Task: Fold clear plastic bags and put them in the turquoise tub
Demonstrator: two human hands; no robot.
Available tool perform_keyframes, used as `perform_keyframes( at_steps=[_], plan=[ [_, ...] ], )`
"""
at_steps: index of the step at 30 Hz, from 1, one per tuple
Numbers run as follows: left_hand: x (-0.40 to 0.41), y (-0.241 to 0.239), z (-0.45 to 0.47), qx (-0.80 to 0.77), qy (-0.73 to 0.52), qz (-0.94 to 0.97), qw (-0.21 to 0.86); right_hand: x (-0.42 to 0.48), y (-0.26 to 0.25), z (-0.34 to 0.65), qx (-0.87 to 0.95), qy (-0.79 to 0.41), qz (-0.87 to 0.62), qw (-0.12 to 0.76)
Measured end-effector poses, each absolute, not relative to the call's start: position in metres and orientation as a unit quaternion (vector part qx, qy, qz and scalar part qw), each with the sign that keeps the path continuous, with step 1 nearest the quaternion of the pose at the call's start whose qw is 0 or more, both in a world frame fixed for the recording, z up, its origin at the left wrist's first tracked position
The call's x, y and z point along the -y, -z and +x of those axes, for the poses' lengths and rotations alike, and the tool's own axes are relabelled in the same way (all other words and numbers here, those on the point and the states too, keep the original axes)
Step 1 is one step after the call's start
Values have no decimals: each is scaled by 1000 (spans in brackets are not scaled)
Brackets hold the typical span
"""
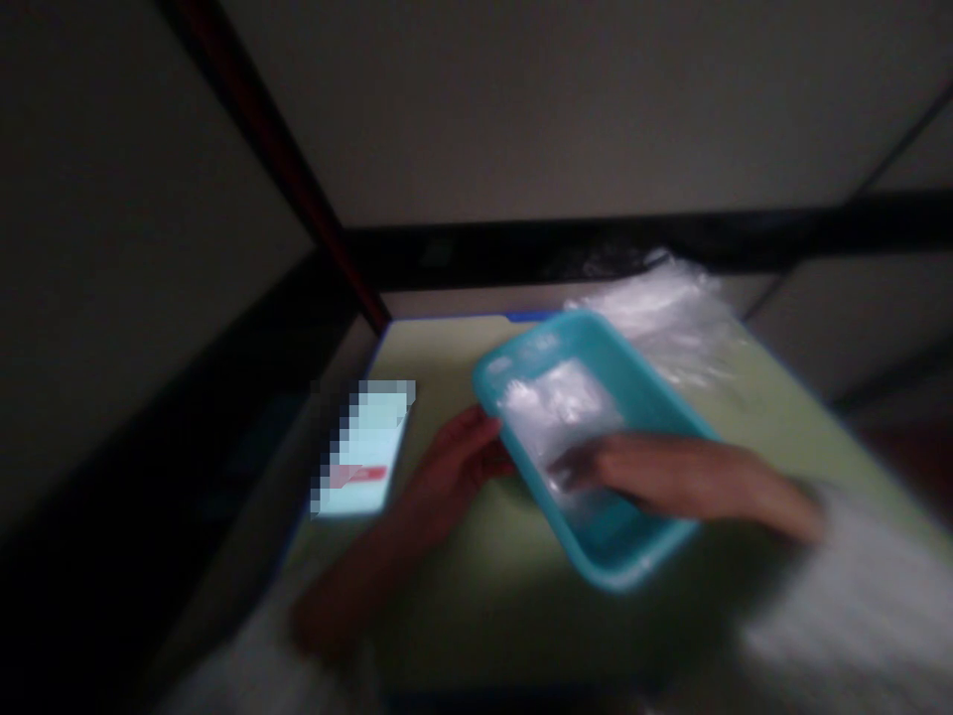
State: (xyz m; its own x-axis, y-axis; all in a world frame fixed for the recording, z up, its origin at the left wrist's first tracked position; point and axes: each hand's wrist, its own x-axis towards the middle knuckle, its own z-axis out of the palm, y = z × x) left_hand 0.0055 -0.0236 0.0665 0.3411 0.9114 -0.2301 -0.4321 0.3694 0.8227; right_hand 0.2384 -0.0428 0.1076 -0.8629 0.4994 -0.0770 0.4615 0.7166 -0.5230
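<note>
A teal plastic basin, rectangular with rounded corners, is tilted above the yellow-green tabletop. My left hand holds its left rim, with the fingers partly hidden under the wall. Inside the basin lies a shiny clear plastic bag; its contents are too blurred to make out. My right hand reaches into the basin from the right, its fingers closed together on the lower part of the bag. The fingertips are dark and smeared.
A lit phone lies on the table's left side. A heap of crumpled clear plastic sits at the back right. The yellow-green tabletop has blue edges, and a pale wall panel rises behind it.
</note>
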Motion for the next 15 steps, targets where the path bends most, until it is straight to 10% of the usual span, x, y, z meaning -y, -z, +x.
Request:
perform_keyframes(
  at_steps=[15],
  plan=[
    [23, -64, 5, -367, -451, 333, 742, 41, -135, 237, 922, -244, -282, 108]
  ],
)
